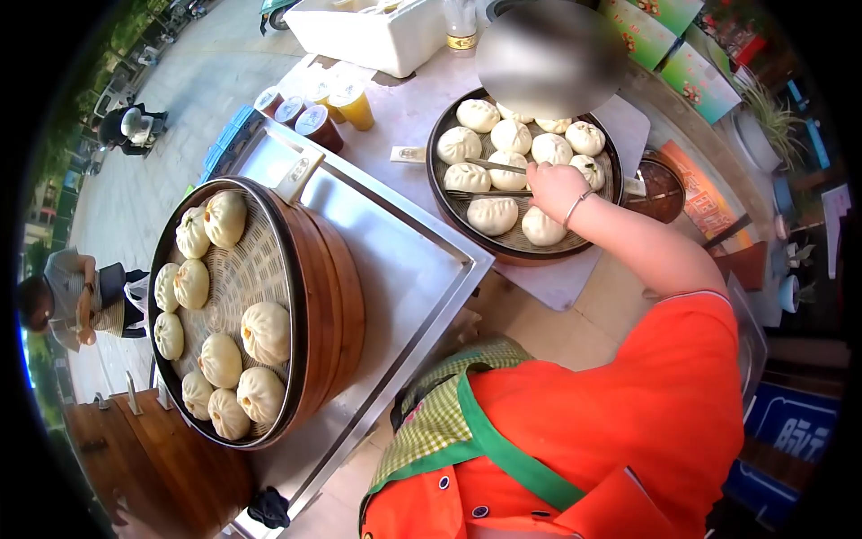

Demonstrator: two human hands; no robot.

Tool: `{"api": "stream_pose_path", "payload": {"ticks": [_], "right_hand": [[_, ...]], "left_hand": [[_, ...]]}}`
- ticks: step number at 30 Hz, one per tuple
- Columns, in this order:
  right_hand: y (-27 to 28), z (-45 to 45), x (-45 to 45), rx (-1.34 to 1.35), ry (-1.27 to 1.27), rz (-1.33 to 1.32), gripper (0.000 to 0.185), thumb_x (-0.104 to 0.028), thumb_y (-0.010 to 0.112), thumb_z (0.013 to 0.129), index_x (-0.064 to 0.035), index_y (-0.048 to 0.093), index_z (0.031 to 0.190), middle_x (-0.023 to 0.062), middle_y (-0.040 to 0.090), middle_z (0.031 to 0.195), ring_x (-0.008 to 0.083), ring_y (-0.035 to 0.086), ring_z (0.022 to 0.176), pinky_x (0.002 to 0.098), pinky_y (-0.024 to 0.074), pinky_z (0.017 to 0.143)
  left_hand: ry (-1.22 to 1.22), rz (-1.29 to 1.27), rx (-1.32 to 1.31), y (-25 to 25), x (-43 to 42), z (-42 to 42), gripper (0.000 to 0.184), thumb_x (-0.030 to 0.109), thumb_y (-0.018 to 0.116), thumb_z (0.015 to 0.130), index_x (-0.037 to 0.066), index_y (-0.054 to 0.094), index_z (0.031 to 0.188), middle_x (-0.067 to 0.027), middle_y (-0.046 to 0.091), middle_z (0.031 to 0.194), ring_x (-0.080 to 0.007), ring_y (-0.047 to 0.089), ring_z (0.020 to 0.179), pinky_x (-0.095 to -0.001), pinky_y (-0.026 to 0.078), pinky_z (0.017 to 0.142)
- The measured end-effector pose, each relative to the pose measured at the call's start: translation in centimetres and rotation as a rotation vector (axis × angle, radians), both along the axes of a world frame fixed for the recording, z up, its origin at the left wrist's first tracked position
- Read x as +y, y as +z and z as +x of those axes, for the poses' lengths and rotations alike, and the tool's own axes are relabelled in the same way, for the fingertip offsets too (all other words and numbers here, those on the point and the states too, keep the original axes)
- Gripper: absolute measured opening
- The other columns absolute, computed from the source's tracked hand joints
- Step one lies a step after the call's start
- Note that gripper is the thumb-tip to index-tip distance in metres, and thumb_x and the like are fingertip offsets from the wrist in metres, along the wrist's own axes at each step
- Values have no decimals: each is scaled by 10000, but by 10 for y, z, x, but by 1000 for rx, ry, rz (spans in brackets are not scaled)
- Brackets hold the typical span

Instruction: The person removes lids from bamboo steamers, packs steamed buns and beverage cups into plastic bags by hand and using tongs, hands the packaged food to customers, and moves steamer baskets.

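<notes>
My right hand, with a bracelet at the wrist, grips a pair of metal tongs over the round steamer tray. The two tong arms stand apart, reaching left across the pale pleated buns. One bun lies around the tips; whether they touch it I cannot tell. More buns, such as this one, fill much of the tray. My left hand is not in view. On the left, a tall wooden steamer carries several larger buns on its woven mat.
The steamer stands on a metal-topped table. Lidded drink cups and a white foam box are behind. A blurred round patch covers the tray's far edge. A person is at far left, near another wooden steamer.
</notes>
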State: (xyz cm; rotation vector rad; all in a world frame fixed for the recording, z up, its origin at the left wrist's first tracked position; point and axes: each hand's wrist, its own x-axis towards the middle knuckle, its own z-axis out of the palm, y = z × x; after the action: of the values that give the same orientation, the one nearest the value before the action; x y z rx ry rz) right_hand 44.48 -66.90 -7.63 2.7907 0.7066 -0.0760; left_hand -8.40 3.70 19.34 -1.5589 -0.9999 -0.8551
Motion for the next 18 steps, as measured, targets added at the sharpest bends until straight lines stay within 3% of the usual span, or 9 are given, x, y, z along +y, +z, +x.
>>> {"api": "stream_pose_path", "payload": {"ticks": [5,8,13,18], "right_hand": [[23,26,-23,283,-149,72,337,-367,589,790,-51,562,903,131,629,870,303,598,847,405,471,724],[28,24,-26,334,-137,122,343,-353,603,783,-40,556,914,137,628,864,309,596,843,410,467,723],[35,-8,-18,122,85,-38,495,-401,653,727,-29,499,1014,115,611,767,273,624,684,368,503,576],[25,-3,-25,52,76,-51,496,-409,632,742,-34,486,1030,116,594,803,274,614,700,354,500,592]], "left_hand": [[156,43,47,4,11,-10,540,426,507,790,-38,526,1067,-217,568,1007,-356,548,930,-441,432,806],[280,6,60,2,15,-9,527,460,448,845,6,538,1099,-168,589,1043,-303,566,958,-384,448,824],[327,1,48,4,17,-13,534,489,407,879,34,543,1123,-138,600,1070,-271,575,982,-348,456,840],[308,-9,36,4,20,-19,549,500,404,874,33,539,1128,-143,596,1077,-275,569,992,-352,452,846]]}}
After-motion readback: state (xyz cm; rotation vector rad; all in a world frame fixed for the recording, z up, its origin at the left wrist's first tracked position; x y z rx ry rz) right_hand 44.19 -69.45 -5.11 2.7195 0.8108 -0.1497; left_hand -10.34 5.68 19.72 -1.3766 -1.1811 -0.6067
